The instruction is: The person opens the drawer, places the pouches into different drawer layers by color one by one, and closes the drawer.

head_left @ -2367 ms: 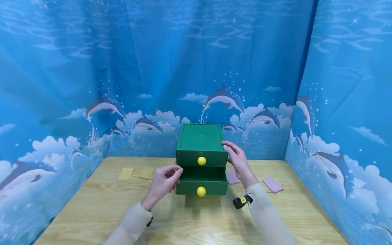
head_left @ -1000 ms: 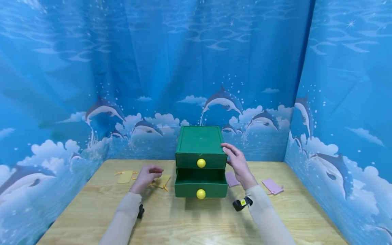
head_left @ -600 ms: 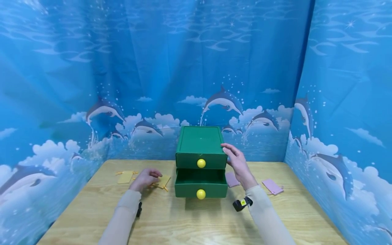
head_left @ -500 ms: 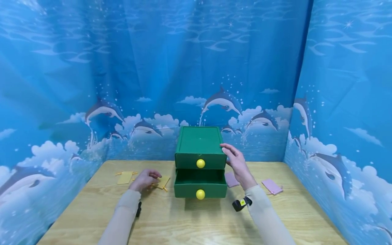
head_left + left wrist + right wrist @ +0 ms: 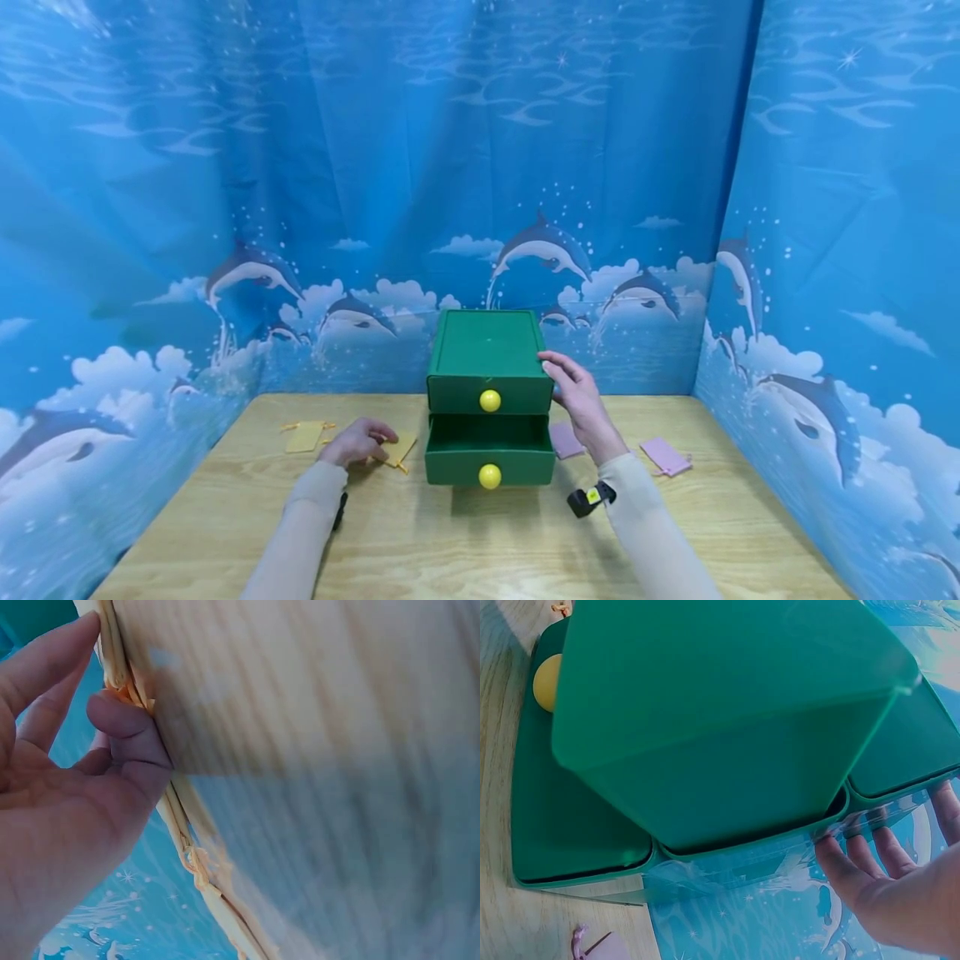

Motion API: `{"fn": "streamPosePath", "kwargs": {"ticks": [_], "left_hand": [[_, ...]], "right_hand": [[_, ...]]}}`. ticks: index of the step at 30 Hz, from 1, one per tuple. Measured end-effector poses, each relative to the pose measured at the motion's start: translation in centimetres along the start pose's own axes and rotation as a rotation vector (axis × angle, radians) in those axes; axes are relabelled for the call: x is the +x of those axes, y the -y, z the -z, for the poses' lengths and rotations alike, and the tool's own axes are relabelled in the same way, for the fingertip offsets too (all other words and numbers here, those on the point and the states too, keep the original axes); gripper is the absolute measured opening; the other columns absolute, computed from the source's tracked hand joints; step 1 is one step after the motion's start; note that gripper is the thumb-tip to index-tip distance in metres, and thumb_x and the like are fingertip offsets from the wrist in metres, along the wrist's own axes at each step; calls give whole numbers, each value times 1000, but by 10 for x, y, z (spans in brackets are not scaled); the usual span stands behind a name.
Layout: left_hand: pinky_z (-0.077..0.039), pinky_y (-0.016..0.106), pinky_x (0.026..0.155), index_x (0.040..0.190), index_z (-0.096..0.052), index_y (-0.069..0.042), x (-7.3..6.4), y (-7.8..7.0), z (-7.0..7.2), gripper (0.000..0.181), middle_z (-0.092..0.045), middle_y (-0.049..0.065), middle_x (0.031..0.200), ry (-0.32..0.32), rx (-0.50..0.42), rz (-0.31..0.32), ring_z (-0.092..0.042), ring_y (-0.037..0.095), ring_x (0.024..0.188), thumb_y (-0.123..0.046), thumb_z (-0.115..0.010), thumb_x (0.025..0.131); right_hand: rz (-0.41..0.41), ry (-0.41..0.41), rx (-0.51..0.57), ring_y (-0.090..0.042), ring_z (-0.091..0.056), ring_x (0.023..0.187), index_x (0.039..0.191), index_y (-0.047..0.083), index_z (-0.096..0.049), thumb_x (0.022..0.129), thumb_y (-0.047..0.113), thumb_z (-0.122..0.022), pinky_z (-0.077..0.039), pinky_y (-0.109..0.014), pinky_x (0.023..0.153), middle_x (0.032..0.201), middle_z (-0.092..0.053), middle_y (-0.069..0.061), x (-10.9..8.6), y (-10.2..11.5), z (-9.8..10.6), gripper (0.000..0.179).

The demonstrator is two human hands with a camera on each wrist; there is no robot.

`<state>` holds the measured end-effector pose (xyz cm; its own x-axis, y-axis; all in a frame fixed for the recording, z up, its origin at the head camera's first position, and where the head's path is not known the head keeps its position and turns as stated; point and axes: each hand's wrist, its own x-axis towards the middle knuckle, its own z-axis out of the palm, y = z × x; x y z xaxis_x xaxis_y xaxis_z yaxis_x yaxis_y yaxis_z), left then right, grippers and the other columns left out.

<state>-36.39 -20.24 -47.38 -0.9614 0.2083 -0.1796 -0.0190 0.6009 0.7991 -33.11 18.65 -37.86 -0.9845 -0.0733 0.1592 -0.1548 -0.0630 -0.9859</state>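
Note:
A green drawer cabinet (image 5: 487, 346) with yellow knobs stands mid-table, its middle drawer (image 5: 489, 468) pulled out. My right hand (image 5: 583, 408) steadies the cabinet's right side near the top. In the right wrist view its fingers (image 5: 845, 871) lie nearly straight against the clear side wall. To the left of the cabinet, my left hand (image 5: 358, 442) is low at the table, with its fingertips at a flat yellow drawstring pouch (image 5: 400, 447). The left wrist view has thumb and forefinger spread at that pouch's edge (image 5: 112, 649). The hand partly covers another yellow pouch (image 5: 177, 817).
One more yellow pouch (image 5: 303, 437) with orange cords lies farther left. Two pink pouches lie right of the cabinet, one behind the right hand (image 5: 566, 439) and one farther right (image 5: 666, 457). A dolphin-print curtain (image 5: 375, 167) encloses the wooden table (image 5: 480, 558).
My left hand has moved from the drawer's left edge, left and down to the yellow pouch, which has shifted slightly. My right hand has stayed on the cabinet.

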Motion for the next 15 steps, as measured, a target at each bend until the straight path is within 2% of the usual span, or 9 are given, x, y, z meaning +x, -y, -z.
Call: {"fn": "streamPosePath", "kwargs": {"ticks": [7, 15], "left_hand": [[-45, 30, 63, 111, -71, -4, -1, 1, -3, 32, -61, 12, 103, 0, 65, 28, -50, 21, 80, 2, -73, 80], [-45, 30, 65, 110, -71, -5, -2, 1, -2, 30, -59, 11, 99, -9, 85, 14, -52, 22, 80, 2, -72, 81]], "right_hand": [[-14, -8, -3, -26, -40, 138, 138, 13, -54, 100, 38, -55, -36, -54, 112, 152, -40, -5, -1, -1, -1, 46], [-24, -1, 8, -24, -39, 139, 139, 13, -53, 100, 39, -56, -35, -54, 113, 152, -40, -1, 2, -1, -1, 46]]}}
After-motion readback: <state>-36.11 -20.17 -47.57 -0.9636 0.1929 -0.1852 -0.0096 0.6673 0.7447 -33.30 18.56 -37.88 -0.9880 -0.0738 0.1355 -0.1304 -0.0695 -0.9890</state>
